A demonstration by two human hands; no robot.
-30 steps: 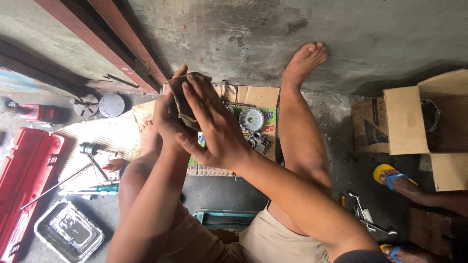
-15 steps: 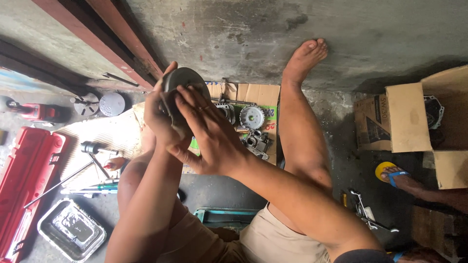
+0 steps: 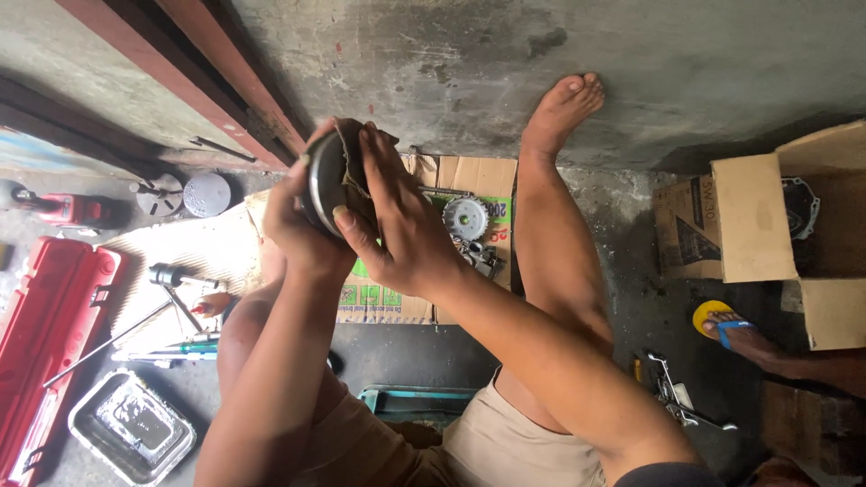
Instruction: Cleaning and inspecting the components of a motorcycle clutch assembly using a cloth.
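Observation:
My left hand [image 3: 293,225] grips a round dark metal drum [image 3: 325,180] by its rim, holding it on edge above the floor. My right hand [image 3: 397,230] presses a brown rag [image 3: 354,171] against the inside of the drum, fingers spread over it. Under my hands lies a flattened cardboard sheet [image 3: 469,180] with a toothed metal gear [image 3: 466,217] and small engine parts on it.
A red tool case [image 3: 45,334] and a metal tray [image 3: 131,426] lie at left, with a T-handle wrench [image 3: 171,302] and screwdrivers. My bare leg [image 3: 555,225] stretches toward the wall. An open cardboard box [image 3: 785,225] stands right, beside another person's sandalled foot [image 3: 735,334].
The drum has turned from face-on to edge-on in my hands, and my right hand with the rag has shifted round over its inner side.

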